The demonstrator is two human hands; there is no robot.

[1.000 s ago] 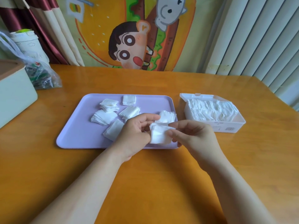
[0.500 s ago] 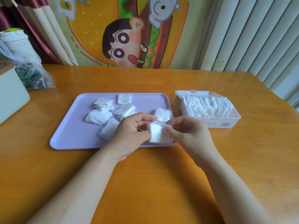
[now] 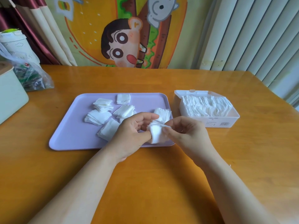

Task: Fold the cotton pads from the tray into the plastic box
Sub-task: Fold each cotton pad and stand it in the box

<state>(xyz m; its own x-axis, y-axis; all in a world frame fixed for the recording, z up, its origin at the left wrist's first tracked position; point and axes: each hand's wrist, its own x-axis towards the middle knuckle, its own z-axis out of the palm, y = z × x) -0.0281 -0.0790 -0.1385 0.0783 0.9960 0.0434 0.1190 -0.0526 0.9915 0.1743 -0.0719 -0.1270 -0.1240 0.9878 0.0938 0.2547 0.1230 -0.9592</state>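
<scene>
A white cotton pad (image 3: pixel 156 133) is held over the near right corner of the lilac tray (image 3: pixel 69 131). My left hand (image 3: pixel 131 133) grips its left side, thumb under it. My right hand (image 3: pixel 186 133) pinches its top right edge, and the pad bends over between the two hands. Several small stacks of white pads (image 3: pixel 97 117) lie spread on the tray, one stack (image 3: pixel 163 113) just behind my fingers. The open clear plastic box (image 3: pixel 233 118) stands right of the tray, packed with a row of folded pads (image 3: pixel 205 106).
The wooden table (image 3: pixel 153 175) stretches toward me. A pale green box (image 3: pixel 9 97) and a clear plastic bag (image 3: pixel 32 76) with dark contents sit at the far left. A cartoon cloth and a radiator stand behind the table.
The pad, flat and upright between both hands a second ago, is now bent over at its top edge. My right fingers have shifted up to that edge. The hands stay over the tray corner.
</scene>
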